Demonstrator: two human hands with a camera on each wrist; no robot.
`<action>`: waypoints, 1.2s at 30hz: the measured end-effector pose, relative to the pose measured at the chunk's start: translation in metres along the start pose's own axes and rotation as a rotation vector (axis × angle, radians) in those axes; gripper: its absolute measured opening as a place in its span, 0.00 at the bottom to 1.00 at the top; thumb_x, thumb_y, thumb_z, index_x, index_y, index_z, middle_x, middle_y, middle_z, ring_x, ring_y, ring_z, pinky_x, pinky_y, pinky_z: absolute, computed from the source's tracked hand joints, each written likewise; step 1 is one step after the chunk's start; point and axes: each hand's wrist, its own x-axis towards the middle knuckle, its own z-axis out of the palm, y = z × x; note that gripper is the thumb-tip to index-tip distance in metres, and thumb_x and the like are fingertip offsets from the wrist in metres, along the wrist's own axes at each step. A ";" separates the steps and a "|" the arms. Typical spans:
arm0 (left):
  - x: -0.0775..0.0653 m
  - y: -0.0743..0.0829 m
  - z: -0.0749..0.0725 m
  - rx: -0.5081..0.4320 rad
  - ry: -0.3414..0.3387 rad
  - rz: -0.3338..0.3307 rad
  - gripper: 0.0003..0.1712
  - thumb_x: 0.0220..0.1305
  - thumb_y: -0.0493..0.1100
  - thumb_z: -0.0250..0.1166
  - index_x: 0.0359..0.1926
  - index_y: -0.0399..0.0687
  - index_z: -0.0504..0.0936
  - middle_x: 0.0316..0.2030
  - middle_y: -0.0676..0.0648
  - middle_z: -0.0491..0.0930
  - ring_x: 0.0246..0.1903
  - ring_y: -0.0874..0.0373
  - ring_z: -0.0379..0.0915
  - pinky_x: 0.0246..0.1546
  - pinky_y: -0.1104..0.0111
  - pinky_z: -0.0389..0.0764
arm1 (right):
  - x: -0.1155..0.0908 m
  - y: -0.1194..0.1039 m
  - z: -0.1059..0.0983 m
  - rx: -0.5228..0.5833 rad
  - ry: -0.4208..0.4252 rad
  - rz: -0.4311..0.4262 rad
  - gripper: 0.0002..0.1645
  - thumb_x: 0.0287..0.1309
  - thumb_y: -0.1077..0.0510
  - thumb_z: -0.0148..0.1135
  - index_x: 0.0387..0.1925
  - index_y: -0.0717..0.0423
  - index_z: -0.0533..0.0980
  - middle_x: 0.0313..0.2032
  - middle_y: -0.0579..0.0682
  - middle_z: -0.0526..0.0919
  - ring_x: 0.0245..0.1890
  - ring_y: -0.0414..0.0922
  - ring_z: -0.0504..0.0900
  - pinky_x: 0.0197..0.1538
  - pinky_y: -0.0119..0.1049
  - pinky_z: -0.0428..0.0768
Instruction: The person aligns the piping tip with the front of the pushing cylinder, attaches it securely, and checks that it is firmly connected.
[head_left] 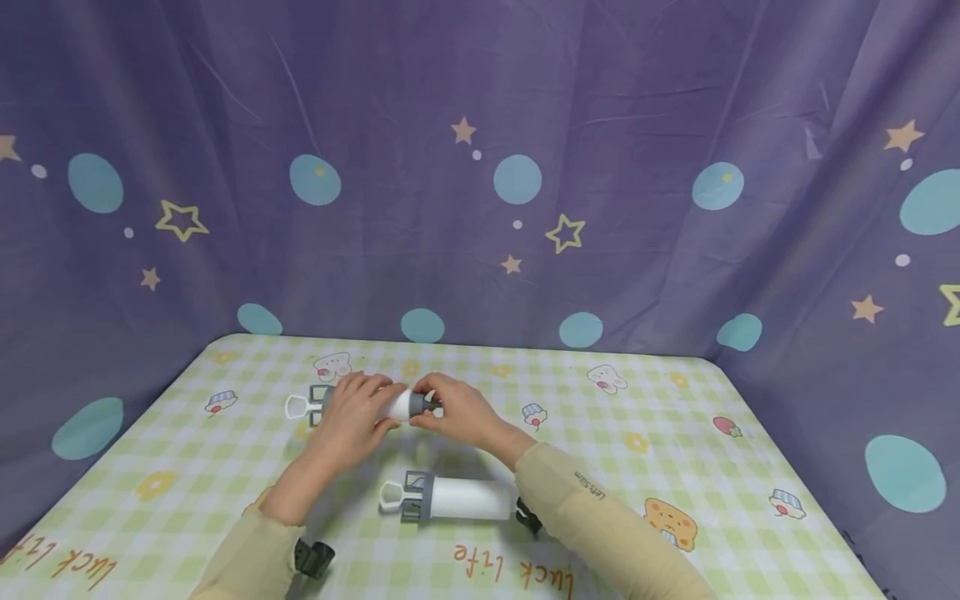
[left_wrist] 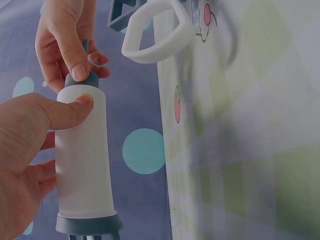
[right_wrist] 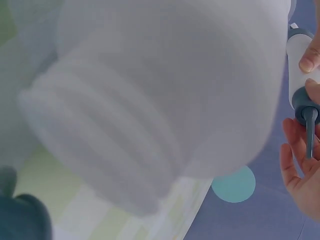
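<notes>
A white icing syringe (head_left: 395, 407) lies sideways between both hands above the table, its grey-blue finger-grip collar and white plunger loop pointing left. My left hand (head_left: 352, 421) grips its barrel, thumb pressed along the white side in the left wrist view. At the other end, my right hand (head_left: 467, 412) pinches the grey-blue nozzle cap (left_wrist: 86, 81) with thumb and fingers; a thin dark nozzle tip (right_wrist: 310, 135) sticks out. Nearer to me, a second icing syringe (head_left: 468, 498) rests on the table below the right forearm. Its bare threaded neck (right_wrist: 100, 135) fills the right wrist view.
A checked, cartoon-printed cloth covers the table (head_left: 675, 433). Behind it hangs a purple curtain (head_left: 420, 250) with stars and dots. A blurred dark teal piece (right_wrist: 22, 217) lies near the second syringe's neck. Black wrist cameras (head_left: 313, 558) sit near the sleeves.
</notes>
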 end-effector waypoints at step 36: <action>-0.006 -0.007 0.006 0.009 0.130 0.073 0.29 0.41 0.40 0.74 0.48 0.40 0.78 0.41 0.41 0.76 0.43 0.46 0.73 0.49 0.53 0.71 | 0.016 -0.004 -0.002 0.043 -0.085 0.042 0.20 0.53 0.46 0.61 0.47 0.50 0.75 0.41 0.44 0.83 0.43 0.38 0.80 0.45 0.26 0.76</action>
